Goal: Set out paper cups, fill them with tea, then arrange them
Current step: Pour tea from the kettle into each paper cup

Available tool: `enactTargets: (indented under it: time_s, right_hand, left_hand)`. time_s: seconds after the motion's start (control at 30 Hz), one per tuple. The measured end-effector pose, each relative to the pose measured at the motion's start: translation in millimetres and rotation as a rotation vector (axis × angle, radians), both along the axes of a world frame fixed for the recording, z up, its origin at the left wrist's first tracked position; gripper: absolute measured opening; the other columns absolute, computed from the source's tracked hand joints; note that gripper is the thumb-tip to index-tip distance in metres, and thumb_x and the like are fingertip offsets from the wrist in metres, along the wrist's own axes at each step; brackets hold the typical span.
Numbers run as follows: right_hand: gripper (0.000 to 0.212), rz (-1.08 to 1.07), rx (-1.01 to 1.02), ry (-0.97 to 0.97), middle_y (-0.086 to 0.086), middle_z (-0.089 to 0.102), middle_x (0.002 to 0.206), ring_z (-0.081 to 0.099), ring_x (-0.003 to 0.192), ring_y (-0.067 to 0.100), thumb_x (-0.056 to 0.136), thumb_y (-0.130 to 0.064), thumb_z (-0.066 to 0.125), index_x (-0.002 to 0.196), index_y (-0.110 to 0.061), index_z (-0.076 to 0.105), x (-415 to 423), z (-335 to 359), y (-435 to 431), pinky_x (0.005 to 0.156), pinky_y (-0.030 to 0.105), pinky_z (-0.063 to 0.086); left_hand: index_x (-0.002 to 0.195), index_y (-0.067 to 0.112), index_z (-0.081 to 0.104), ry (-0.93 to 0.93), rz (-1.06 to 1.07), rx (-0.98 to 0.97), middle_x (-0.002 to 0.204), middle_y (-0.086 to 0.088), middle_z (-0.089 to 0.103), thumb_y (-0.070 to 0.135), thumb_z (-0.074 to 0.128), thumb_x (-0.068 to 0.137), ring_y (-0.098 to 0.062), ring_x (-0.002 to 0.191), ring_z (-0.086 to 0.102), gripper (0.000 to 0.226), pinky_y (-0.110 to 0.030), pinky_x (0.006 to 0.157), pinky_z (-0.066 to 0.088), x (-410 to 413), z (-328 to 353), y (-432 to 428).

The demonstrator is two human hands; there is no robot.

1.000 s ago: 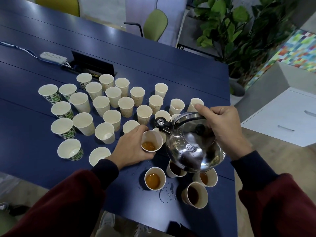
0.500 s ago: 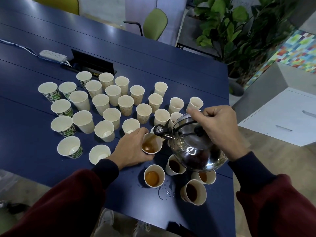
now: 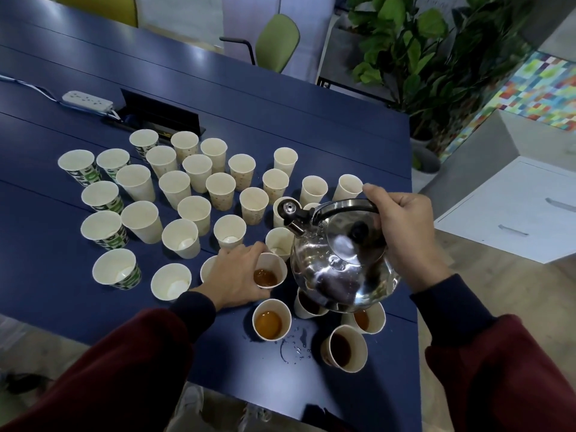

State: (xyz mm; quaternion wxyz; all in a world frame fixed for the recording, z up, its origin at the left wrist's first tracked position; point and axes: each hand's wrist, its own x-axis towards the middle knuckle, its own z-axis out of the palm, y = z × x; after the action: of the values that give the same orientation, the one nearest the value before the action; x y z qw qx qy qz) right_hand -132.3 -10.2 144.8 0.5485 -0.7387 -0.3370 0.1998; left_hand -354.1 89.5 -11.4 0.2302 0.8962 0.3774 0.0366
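My left hand (image 3: 236,275) grips a paper cup (image 3: 270,270) holding a little amber tea, tilted toward me near the table's front. My right hand (image 3: 402,232) holds the black handle of a shiny steel kettle (image 3: 339,263), which hangs upright just right of that cup with its spout (image 3: 293,218) pointing up and left. Below the kettle stand several cups with tea, among them one with light tea (image 3: 270,319) and one with dark tea (image 3: 344,352). Many empty paper cups (image 3: 187,188) cover the blue table (image 3: 46,282) to the left and behind.
Spilled drops (image 3: 294,346) lie on the table between the filled cups. A white power strip (image 3: 87,100) and an open black cable box (image 3: 159,115) sit at the back left. The table's right edge is close to the kettle; a white cabinet (image 3: 511,210) and plants (image 3: 414,51) stand beyond.
The kettle has tipped back from pouring and its spout has lifted away from the cup. My left hand has drawn the cup with tea slightly nearer to me.
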Motion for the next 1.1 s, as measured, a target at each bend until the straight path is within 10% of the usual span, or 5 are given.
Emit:
enactTargets:
  time_s: [0.33, 1.1]
  right_hand:
    - [0.066, -0.019, -0.039, -0.156, 0.002, 0.028, 0.049, 0.028, 0.049, 0.017, 0.093, -0.037, 0.067, 0.055, 0.008, 0.038, 13, 2, 1, 0.049, 0.025, 0.027]
    - [0.074, 0.082, -0.025, -0.310, 0.006, 0.027, 0.047, 0.028, 0.049, 0.017, 0.086, -0.046, 0.077, 0.053, 0.006, 0.034, 39, 1, 18, 0.050, 0.026, 0.030]
  left_hand:
    - [0.138, 0.033, 0.045, 0.150, -0.053, 0.071, 0.131, 0.007, 0.053, 0.088, 0.060, 0.063, -0.017, 0.122, 0.047, 0.094, -0.046, 0.101, 0.034, 8, -7, 5]
    - [0.119, 0.016, 0.061, -0.025, 0.204, 0.082, 0.117, -0.004, 0.060, 0.049, 0.077, 0.074, -0.024, 0.106, 0.061, 0.058, -0.034, 0.083, 0.048, 78, -5, 26]
